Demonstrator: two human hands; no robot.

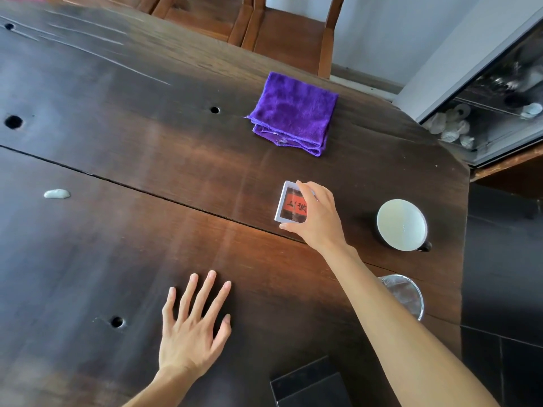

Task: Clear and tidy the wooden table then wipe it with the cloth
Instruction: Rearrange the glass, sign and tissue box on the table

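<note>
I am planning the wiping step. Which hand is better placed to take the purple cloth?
Probably left: the left hand is open and free, while the right hand holds the white framed box, though nearer the purple cloth.

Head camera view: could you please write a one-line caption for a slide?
Right hand grips a white-framed red card on the wooden table; left hand rests flat; folded purple cloth waits.

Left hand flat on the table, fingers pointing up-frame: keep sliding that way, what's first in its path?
Probably nothing for a long stretch: the left hand points over bare table. The framed card and purple cloth lie off to the right.
</note>
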